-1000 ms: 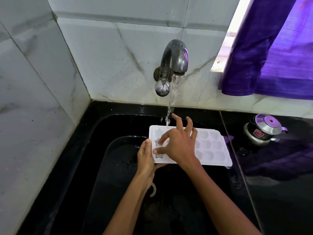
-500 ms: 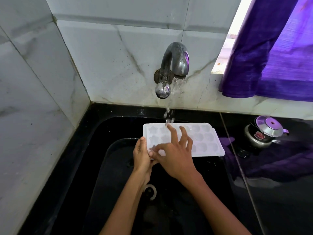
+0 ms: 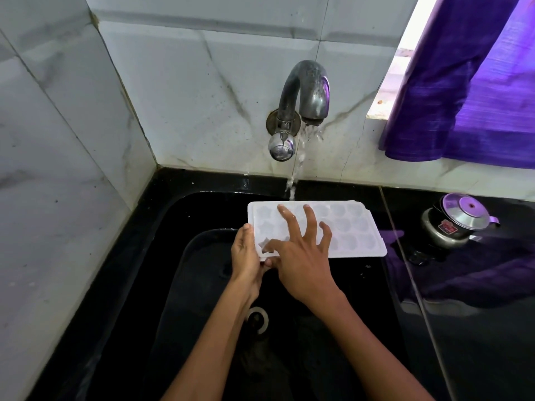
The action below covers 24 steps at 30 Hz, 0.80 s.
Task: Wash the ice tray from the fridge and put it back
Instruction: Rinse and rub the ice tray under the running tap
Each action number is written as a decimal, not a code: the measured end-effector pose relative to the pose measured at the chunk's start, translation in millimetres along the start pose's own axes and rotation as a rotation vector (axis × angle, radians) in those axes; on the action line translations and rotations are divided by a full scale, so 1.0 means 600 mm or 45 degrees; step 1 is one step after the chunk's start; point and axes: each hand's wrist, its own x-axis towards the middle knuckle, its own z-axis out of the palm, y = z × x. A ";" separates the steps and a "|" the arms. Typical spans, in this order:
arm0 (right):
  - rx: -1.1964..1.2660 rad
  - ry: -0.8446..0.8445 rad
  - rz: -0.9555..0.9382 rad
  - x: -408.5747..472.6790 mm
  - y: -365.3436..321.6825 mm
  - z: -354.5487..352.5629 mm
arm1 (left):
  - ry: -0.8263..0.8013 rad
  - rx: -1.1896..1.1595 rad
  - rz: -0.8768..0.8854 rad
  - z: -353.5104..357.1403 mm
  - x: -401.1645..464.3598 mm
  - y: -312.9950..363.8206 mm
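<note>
Under the tap, over the black sink, the white ice tray lies nearly flat with its moulded cups facing up. Its long axis runs left to right, so most of its length reaches rightward from the tap's stream, which lands on the far edge near the tray's left half. The left hand holds the tray's left short end, thumb on top of the rim and fingers apparently curled beneath, though the underside is hidden. The right hand is spread flat with straight fingers, pressing on the cups of the left half and gripping nothing. Judging from this, rinsing is under way and the right-hand cups lie clear of the water; reaching them would mean sliding the tray leftward along its length, a move for the left hand, which carries it. Right of the tap, a small steel pot sits on the counter.
</note>
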 end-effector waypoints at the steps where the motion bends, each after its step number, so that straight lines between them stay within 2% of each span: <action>1: 0.015 0.011 0.006 0.001 -0.001 -0.003 | 0.004 0.000 0.001 -0.001 -0.001 -0.002; 9: -0.014 -0.066 -0.023 -0.005 -0.004 -0.006 | 0.016 0.040 -0.022 -0.011 -0.011 -0.006; 14: 0.077 0.024 0.050 -0.004 -0.007 -0.015 | -0.004 0.050 -0.005 -0.010 -0.012 -0.007; 19: 0.000 -0.069 0.014 -0.008 -0.008 -0.010 | 0.010 0.036 -0.025 -0.006 -0.011 -0.002; 24: 0.136 0.049 0.105 -0.004 -0.013 -0.016 | 0.010 0.050 0.019 -0.010 -0.011 -0.001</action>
